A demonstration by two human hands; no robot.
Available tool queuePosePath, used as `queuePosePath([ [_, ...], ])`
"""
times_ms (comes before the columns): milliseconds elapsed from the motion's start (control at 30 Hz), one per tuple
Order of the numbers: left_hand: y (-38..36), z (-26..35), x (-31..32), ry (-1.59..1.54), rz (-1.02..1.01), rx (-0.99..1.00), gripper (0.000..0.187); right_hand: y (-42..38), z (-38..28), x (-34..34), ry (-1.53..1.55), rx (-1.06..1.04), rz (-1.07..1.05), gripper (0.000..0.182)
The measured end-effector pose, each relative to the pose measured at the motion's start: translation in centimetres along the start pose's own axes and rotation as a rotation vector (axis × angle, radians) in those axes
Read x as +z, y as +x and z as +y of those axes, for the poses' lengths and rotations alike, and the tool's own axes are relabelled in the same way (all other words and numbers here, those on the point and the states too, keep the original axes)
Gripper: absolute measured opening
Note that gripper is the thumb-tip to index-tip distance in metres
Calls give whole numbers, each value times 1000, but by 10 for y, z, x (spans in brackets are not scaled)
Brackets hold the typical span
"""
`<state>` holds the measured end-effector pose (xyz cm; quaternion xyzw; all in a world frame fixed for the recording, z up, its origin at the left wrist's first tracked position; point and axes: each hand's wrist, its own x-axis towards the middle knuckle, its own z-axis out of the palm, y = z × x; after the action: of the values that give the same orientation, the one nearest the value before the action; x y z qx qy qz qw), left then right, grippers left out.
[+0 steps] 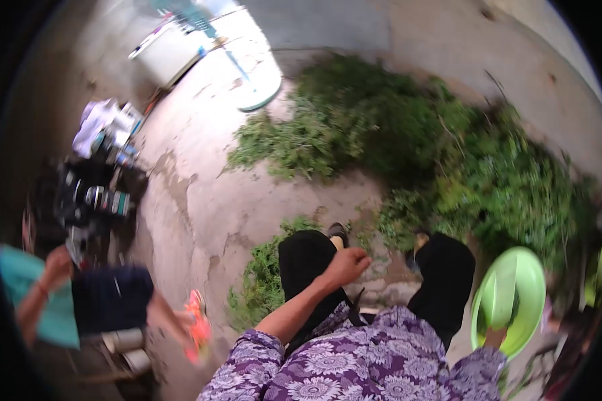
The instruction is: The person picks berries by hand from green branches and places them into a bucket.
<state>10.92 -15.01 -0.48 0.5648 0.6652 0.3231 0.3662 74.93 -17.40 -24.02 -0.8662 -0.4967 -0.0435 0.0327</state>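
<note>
My left hand [346, 266] is over my left knee, its fingers curled, with nothing visible in it. At the right, my right hand [495, 337] is at the near side of a light green basin [530, 294]; its fingers are hidden. Inside the basin lies a paler green piece [499, 294] whose shape I cannot make out. Leafy green branches [374, 127] are heaped on the floor in front of my feet, and a smaller leafy bunch [257, 287] lies beside my left leg.
On the left, a seated person [110, 297] has a hand near dark equipment [93, 200]. A pale container [254, 67] and a white box [167, 53] stand at the upper left. A wall [448, 33] runs behind the branches.
</note>
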Motion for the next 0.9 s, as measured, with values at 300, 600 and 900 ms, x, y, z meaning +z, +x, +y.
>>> queuePosePath([
  [300, 5, -14, 5, -38, 46, 62, 19, 85, -54, -36, 537, 243, -178, 35],
  [600, 19, -24, -21, -9, 4, 83, 19, 155, -305, -109, 2018, 129, -774, 23],
  [900, 25, -59, -73, -1333, -15, -222, 24, -44, -529, -83, 1364, -185, -1162, 15],
])
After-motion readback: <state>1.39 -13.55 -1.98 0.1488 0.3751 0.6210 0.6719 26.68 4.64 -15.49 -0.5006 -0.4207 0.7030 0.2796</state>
